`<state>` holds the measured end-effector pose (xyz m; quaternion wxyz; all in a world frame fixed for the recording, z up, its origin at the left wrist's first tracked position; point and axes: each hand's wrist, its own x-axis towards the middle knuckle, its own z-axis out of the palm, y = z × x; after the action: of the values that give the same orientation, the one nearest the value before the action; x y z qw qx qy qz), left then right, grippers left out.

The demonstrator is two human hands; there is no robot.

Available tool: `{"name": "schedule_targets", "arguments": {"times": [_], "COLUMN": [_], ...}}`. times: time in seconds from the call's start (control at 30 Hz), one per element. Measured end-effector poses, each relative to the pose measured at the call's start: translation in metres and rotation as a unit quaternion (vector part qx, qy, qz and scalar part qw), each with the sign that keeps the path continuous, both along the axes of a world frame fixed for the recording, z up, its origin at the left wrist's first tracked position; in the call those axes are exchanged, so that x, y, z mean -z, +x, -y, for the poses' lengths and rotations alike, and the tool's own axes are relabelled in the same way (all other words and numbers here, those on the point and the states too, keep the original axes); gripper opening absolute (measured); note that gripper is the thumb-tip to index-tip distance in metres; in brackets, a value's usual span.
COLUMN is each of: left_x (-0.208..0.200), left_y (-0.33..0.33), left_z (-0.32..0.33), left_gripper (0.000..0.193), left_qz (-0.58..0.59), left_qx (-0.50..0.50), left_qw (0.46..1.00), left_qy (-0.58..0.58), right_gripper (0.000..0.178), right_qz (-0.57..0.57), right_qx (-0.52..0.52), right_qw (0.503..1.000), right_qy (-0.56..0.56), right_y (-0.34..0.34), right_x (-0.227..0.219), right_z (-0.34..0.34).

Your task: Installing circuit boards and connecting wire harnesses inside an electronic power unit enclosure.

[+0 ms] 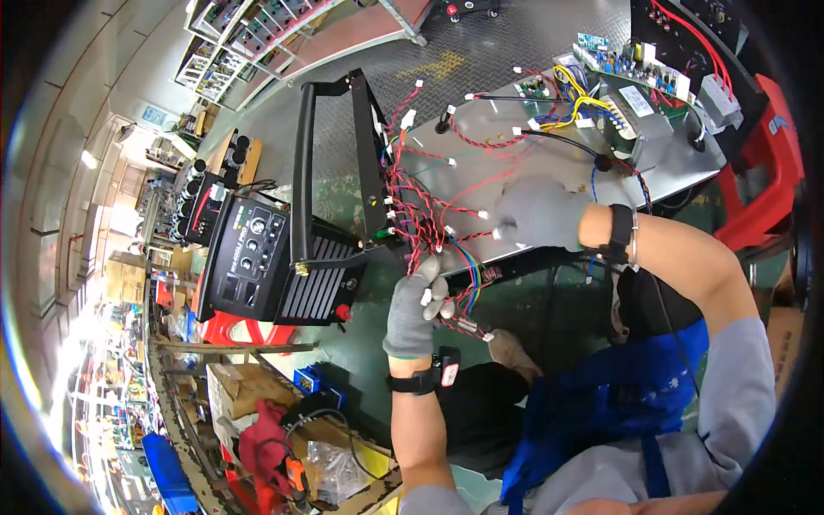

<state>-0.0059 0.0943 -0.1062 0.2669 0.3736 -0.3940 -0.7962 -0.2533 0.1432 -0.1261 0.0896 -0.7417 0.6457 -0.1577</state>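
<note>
Twisted red-and-black wires (pixel 419 202) are all over the place here, a messy bunch with little white plugs fanning out along the near-left edge of a silver metal panel (pixel 481 176), right in front of the person. Closest in: blue apron (pixel 601 395), dark trousers, and a beige shoe (pixel 512 352) down on the green floor. Left hand (pixel 412 313), in a grey knit glove, has its fingers curled around the lower part of the bunch, with a white plug showing between them. Right hand (pixel 541 215), same glove, reaches over the panel with its fingers bunched together, and another plug (pixel 496 233) sits right at the tips; honestly can't tell if it's pinched or just touched. Further along the panel there's a tangle of yellow wires (pixel 584 107), a grey metal box (pixel 642 107) and a green circuit board (pixel 635 69) packed with parts, plus a red plastic stool (pixel 764 172) off to the right. Over left, past a black handle frame (pixel 305 172), a black machine with knobs (pixel 253 253) rests on something red, and way back is a metal rack (pixel 249 39) loaded with boards
</note>
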Motion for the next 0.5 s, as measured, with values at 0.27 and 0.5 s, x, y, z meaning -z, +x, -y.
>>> {"name": "schedule_targets", "arguments": {"times": [0.27, 0.5], "left_x": [-0.002, 0.012], "left_y": [-0.009, -0.02], "left_z": [-0.004, -0.01], "left_gripper": [0.031, 0.023], "left_qz": [0.29, 0.095], "left_qx": [0.022, 0.041], "left_qw": [0.943, 0.992], "left_qy": [-0.163, -0.078], "right_gripper": [0.028, 0.021], "right_qz": [-0.105, 0.218], "right_qx": [0.005, -0.012], "right_qw": [0.99, 0.96], "right_qy": [0.089, 0.178], "right_y": [0.013, 0.006], "right_x": [-0.006, -0.043], "right_z": [0.012, 0.008]}}
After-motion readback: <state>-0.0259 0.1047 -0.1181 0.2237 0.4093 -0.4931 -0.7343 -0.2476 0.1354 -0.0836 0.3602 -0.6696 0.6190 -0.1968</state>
